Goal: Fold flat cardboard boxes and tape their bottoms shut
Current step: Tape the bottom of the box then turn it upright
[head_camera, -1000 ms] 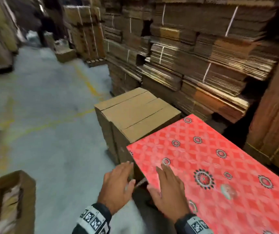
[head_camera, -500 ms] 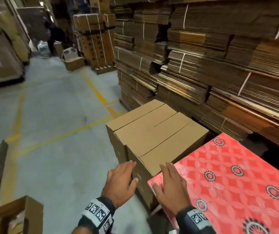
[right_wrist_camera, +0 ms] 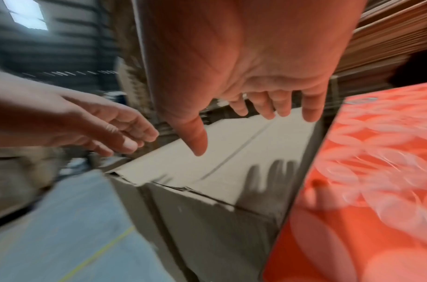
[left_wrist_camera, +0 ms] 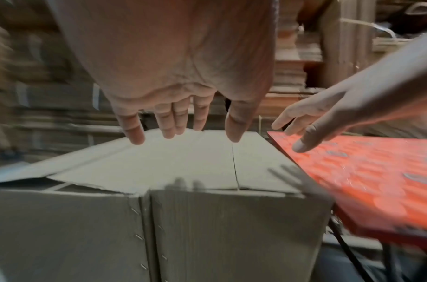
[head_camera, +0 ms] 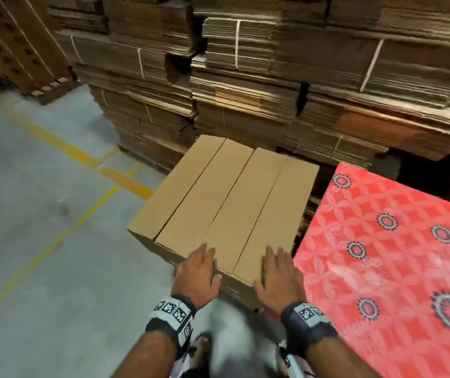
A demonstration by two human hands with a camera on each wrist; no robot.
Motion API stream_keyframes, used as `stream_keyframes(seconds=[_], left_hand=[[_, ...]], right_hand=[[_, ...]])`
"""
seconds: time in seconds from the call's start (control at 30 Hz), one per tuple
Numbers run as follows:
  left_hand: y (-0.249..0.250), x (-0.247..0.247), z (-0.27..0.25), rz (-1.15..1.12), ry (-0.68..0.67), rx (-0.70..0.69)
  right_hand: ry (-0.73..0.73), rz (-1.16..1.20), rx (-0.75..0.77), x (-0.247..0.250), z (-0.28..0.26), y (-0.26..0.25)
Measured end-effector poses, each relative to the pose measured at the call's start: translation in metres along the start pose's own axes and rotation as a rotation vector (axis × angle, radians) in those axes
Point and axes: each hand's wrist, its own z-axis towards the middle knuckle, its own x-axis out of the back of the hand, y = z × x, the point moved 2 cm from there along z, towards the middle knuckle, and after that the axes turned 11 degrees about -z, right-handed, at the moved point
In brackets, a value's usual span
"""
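A block of brown cardboard boxes (head_camera: 226,203) stands on the floor with its top flaps folded flat, narrow seams running between them. My left hand (head_camera: 204,264) is spread open over the near edge of the boxes, left of the middle seam. My right hand (head_camera: 275,268) is open over the near right corner, beside the red table. In the left wrist view the left hand (left_wrist_camera: 181,124) hovers just above the box top (left_wrist_camera: 183,162) and throws a shadow on it. The right wrist view shows the right hand (right_wrist_camera: 268,112) likewise above the cardboard (right_wrist_camera: 231,152), holding nothing.
A table with a red patterned cover (head_camera: 382,268) stands right against the boxes. Tall stacks of strapped flat cardboard (head_camera: 245,77) rise close behind them. To the left lies concrete floor (head_camera: 27,241) with yellow lines.
Both open hands have moved from the red table's corner leftward and forward to over the near edge of the boxes. The head view has swung closer to the boxes.
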Motion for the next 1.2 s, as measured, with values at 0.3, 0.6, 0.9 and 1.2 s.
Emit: stream_keyframes(seconds=[0.3, 0.6, 0.9, 1.2], left_hand=[[-0.056, -0.027, 0.066, 0.090, -0.275, -0.028], [-0.084, -0.017, 0.085, 0.123, -0.128, -0.069], [-0.098, -0.015, 0.084, 0.126, -0.123, -0.107], [-0.101, -0.026, 0.083, 0.059, -0.174, -0.019]], right_hand=[[-0.280, 0.067, -0.380, -0.051, 0.010, -0.023], [-0.235, 0.094, -0.375, -0.066, 0.016, -0.056], [-0.082, 0.069, -0.505, -0.068, 0.012, -0.057], [-0.030, 0.066, -0.489, -0.074, 0.007, -0.042]])
